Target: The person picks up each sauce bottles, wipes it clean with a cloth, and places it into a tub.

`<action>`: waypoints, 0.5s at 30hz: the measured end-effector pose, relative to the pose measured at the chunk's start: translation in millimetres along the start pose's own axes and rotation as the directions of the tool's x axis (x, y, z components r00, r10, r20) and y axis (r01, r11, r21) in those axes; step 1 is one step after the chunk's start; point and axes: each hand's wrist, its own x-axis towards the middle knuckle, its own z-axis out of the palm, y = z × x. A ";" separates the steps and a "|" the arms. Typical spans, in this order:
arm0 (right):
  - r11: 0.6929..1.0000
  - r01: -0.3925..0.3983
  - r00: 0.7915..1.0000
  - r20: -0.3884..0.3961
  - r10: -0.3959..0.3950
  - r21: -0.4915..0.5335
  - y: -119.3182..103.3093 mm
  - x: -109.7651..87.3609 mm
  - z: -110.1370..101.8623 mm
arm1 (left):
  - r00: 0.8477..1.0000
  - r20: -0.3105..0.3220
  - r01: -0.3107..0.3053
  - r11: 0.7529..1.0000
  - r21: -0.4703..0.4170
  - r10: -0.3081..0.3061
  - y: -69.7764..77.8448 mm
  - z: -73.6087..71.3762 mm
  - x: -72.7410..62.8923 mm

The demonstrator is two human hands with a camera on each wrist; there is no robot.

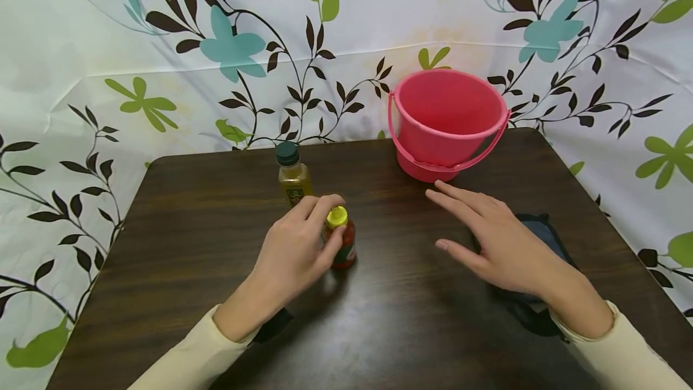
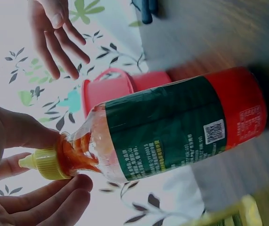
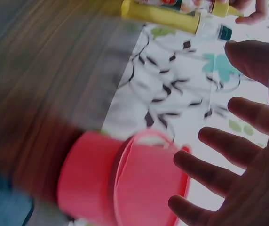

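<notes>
A bottle of red sauce (image 2: 162, 127) with a yellow nozzle cap (image 1: 337, 216) and a green label stands at the middle of the table. My left hand (image 1: 295, 245) pinches it at the neck, thumb on one side and fingers on the other. Just behind it is an oil bottle (image 1: 295, 180) with a dark green cap, its lower part hidden by the left hand. My right hand (image 1: 495, 239) is held palm down with fingers spread and nothing in it. It partly covers a dark blue fabric item (image 1: 547, 236) and is near the pink bucket (image 1: 446, 119).
The bucket stands at the table's back right, its handle (image 1: 476, 161) hanging down in front. A dark brown wooden table (image 1: 211, 245) lies under everything. Leaf-patterned cloth (image 1: 346, 35) rises behind the table and along its sides.
</notes>
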 end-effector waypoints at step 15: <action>0.973 -0.223 0.975 0.004 0.223 -0.055 56.3 -60.4 -6.2 | 0.995 0.082 -0.047 0.996 -0.077 0.053 27.3 39.6 28.5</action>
